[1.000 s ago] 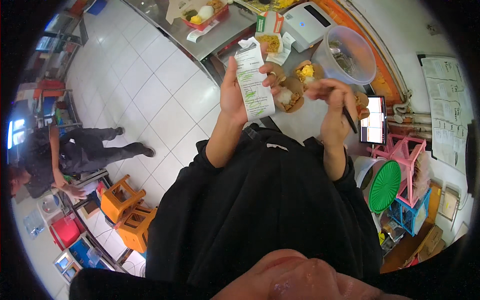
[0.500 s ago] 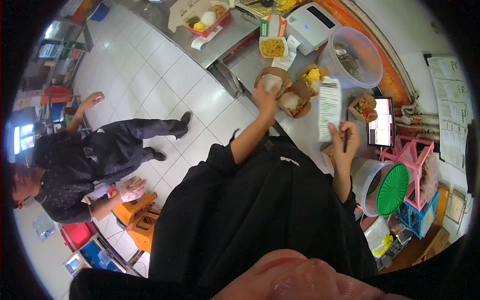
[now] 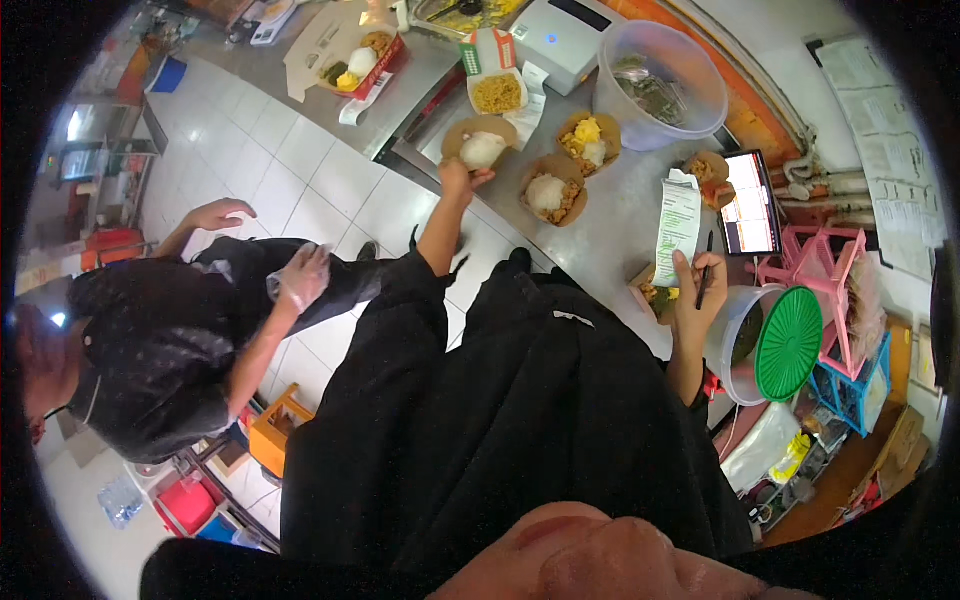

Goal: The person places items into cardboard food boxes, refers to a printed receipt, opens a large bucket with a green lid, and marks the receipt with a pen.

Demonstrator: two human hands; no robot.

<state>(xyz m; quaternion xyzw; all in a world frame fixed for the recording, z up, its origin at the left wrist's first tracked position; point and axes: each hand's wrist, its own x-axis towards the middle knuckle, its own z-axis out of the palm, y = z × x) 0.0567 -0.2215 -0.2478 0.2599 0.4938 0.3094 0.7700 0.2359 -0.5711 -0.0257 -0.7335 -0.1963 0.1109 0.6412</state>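
Observation:
My left hand (image 3: 464, 183) grips the near edge of an open brown paper food box (image 3: 461, 138) with a mound of white rice (image 3: 484, 150) in it, at the counter's left edge. In my right hand (image 3: 697, 293) are a long printed paper slip (image 3: 678, 222), pinched at its lower end, and a dark pen (image 3: 705, 282) between the fingers. Another brown box of rice and browned pieces (image 3: 552, 192) sits between my hands. Beyond it stands a box with yellow food and rice (image 3: 588, 142). A box (image 3: 655, 297) beside my right hand is partly hidden.
A noodle box (image 3: 497, 95), a white printer-like device (image 3: 560, 45) and a clear tub (image 3: 660, 85) line the far counter. At right are a tablet screen (image 3: 750, 203) and a green-lidded tub (image 3: 789, 345). A gloved co-worker (image 3: 165, 350) stands close on the left.
My left hand has carried the rice box leftward, away from the neighbouring box. The paper slip in my right hand has tilted and lowered. The co-worker has come nearer, with the gloved hand raised.

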